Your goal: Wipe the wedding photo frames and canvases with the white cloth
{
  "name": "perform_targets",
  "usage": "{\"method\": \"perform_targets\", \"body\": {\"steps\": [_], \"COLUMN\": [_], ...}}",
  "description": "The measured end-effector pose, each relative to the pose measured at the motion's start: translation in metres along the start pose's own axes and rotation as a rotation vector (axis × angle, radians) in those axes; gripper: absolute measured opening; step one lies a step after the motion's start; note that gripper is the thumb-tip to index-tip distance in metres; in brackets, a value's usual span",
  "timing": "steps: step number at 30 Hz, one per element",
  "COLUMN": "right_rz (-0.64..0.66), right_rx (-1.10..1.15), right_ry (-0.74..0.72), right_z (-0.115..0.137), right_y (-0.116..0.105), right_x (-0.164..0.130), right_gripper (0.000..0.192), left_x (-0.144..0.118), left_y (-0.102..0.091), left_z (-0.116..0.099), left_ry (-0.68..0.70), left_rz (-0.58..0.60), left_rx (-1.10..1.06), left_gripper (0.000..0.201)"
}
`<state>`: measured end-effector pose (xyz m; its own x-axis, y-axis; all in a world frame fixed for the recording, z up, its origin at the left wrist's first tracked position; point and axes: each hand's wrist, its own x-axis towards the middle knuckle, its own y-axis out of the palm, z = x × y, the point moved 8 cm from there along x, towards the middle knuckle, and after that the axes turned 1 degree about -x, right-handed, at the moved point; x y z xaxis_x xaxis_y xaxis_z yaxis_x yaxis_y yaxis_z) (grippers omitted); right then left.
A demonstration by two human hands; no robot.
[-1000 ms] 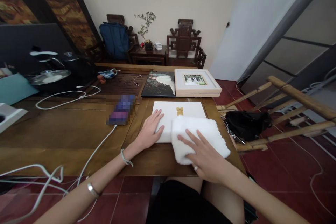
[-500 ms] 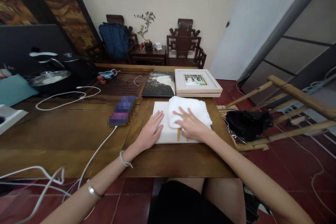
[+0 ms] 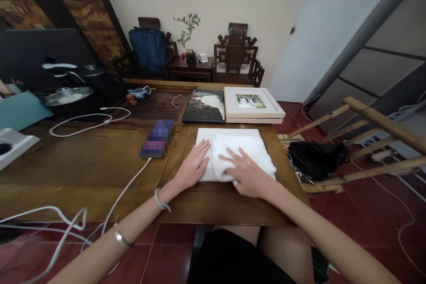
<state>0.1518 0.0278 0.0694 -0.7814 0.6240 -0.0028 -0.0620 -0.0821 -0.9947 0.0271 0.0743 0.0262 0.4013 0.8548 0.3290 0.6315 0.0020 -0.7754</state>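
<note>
Head view: right hand (image 3: 244,174) flat, fingers spread, grasping nothing, pressing white towel (image 3: 246,153) onto white board (image 3: 226,135). Left hand (image 3: 192,167) flat, fingers released, resting on board's left edge. Board lies on wooden surface (image 3: 83,164), near edge. Framed photo (image 3: 251,103) just behind board. White cable (image 3: 126,188) left of hands.

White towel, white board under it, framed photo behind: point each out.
White towel (image 3: 248,151): head view, bare top right of the fingers.
White board (image 3: 226,132): head view, far edge strip.
Framed photo (image 3: 250,101): head view, picture in the middle.
</note>
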Motion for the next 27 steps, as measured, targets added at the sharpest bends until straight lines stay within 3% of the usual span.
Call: {"method": "perform_targets", "body": {"steps": [4, 7, 10, 13, 17, 20, 23, 27], "right_rz": [-0.055, -0.072, -0.030, 0.005, 0.032, 0.076, 0.079, -0.008], "right_rx": [-0.060, -0.133, -0.176, -0.158, -0.071, 0.020, 0.097, 0.068], "right_ry": [0.080, 0.103, 0.058, 0.002, -0.052, -0.075, -0.058, 0.025], "right_z": [-0.043, -0.051, -0.032, 0.002, 0.049, 0.065, 0.052, 0.004], "right_y": [-0.008, -0.007, 0.003, 0.011, 0.010, 0.004, -0.002, -0.005], "right_x": [0.044, 0.058, 0.049, 0.020, -0.019, -0.032, -0.025, 0.007], "right_gripper": [0.041, 0.043, 0.043, 0.038, 0.029, 0.030, 0.035, 0.041], "left_x": [0.000, 0.000, 0.000, 0.000, 0.000, 0.001, 0.001, 0.000], "left_y": [0.000, 0.001, 0.002, 0.003, 0.003, 0.003, 0.003, 0.003], "left_z": [0.000, 0.001, 0.004, 0.005, 0.005, 0.005, 0.007, 0.008], "left_ry": [0.005, 0.000, -0.017, -0.022, -0.014, -0.006, 0.002, 0.001], "left_rz": [-0.003, -0.010, -0.035, -0.057, -0.049, -0.040, -0.050, -0.059], "left_rx": [0.001, -0.001, -0.005, 0.004, 0.008, 0.010, 0.010, 0.011], "left_gripper": [0.046, 0.046, 0.045, 0.046, 0.047, 0.048, 0.047, 0.047]}}
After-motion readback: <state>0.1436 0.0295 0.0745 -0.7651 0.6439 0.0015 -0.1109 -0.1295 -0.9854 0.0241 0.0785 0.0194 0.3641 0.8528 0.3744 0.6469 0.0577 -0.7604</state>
